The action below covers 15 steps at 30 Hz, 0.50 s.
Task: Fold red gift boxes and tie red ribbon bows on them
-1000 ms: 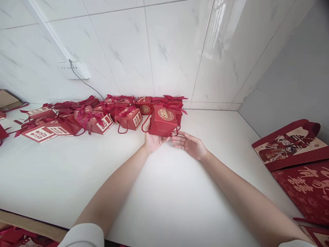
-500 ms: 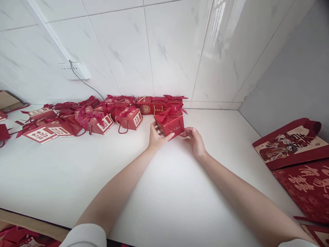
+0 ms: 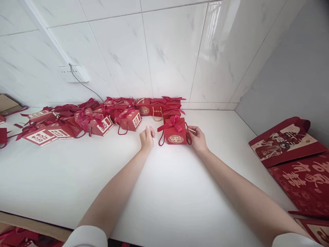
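Note:
A small red gift box [image 3: 175, 134] with a ribbon bow and cord handles stands upright on the white table [image 3: 164, 192], gold characters on its front. My right hand [image 3: 199, 139] is at the box's right side, its fingers closed at the cord handle there. My left hand [image 3: 147, 138] is apart from the box, to its left, with the fingers curled in and nothing seen in them. Just behind this box is another red gift box [image 3: 171, 110], partly hidden by it.
Several red gift boxes [image 3: 102, 125] with bows crowd the left and back, along the tiled wall [image 3: 169, 51]. On the right lean red paper bags [image 3: 288, 140]. A cable [image 3: 86, 85] runs down from a wall socket [image 3: 74, 73]. Below the table's left front edge lie more red items [image 3: 25, 238].
The gift box has turned so its gold front faces me, and it now stands upright on the table. My left hand has let go of it and drawn left.

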Tool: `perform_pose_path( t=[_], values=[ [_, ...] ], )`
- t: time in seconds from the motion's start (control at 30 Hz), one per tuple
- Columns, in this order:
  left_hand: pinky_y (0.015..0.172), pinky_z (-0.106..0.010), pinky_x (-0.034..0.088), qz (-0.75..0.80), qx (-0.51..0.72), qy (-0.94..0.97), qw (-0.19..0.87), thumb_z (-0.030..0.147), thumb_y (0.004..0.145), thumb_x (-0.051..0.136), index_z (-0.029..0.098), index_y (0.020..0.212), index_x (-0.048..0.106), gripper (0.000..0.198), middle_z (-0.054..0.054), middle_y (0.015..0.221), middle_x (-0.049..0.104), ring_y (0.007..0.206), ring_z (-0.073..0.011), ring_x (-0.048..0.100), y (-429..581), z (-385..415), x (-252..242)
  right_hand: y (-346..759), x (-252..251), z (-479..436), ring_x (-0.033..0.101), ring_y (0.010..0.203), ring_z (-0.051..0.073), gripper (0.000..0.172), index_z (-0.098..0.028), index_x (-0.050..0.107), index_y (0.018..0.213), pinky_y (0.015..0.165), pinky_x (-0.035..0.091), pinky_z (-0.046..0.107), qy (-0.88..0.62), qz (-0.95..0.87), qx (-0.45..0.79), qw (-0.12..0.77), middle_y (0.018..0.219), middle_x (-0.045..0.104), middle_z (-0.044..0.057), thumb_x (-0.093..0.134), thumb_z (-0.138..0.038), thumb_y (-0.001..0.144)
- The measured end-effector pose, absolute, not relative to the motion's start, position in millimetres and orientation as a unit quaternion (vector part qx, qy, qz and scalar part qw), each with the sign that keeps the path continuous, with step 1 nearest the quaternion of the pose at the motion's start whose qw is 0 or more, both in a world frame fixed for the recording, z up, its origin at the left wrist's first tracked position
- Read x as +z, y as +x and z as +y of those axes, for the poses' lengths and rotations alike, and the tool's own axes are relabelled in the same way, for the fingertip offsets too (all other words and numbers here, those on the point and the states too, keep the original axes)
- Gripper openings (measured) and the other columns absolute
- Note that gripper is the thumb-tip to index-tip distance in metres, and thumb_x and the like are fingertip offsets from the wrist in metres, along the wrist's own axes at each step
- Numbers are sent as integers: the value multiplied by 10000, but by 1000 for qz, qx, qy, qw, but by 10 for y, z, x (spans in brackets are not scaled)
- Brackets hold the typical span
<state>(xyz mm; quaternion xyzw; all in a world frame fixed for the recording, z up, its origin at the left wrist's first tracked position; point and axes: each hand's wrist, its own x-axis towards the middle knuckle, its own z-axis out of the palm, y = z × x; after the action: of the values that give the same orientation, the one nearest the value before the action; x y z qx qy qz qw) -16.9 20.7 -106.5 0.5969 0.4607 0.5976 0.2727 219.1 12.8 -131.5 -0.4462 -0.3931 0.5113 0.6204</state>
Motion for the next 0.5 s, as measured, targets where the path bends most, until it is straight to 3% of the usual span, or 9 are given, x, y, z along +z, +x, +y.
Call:
perform_pose_path(
  t=[0.1,0.2,0.33,0.5],
  values=[
    [667,-255,433,488,606,545,312,508,867,480,201,827,584,327,-43,895,635,800,-150,574,-160,298,-1064,2302,-1275,162,627,750,173,290,-227,607,844,607,505,289,-440,-402,520,612,854,669,27,660,-490,735],
    [814,-300,461,454,555,557,419,479,868,471,216,1064,598,351,-69,1198,603,1072,-198,562,-107,361,-1070,2385,-1223,158,611,714,164,301,-238,612,827,594,489,288,-402,-431,565,578,796,656,14,616,-535,778],
    [915,-349,430,398,472,573,539,404,771,610,219,1240,531,510,-90,1269,572,1146,-244,535,-54,377,-1084,2418,-1196,117,581,652,134,267,-231,602,762,605,461,275,-354,-496,606,512,748,643,-4,738,-456,715],
    [1041,-365,334,377,444,637,506,284,703,688,283,1327,469,661,-56,1335,508,1261,-244,439,-112,322,-1033,2421,-1198,97,576,691,132,231,-229,605,807,652,452,275,-329,-506,621,500,795,643,-5,700,-435,764]
  ],
)
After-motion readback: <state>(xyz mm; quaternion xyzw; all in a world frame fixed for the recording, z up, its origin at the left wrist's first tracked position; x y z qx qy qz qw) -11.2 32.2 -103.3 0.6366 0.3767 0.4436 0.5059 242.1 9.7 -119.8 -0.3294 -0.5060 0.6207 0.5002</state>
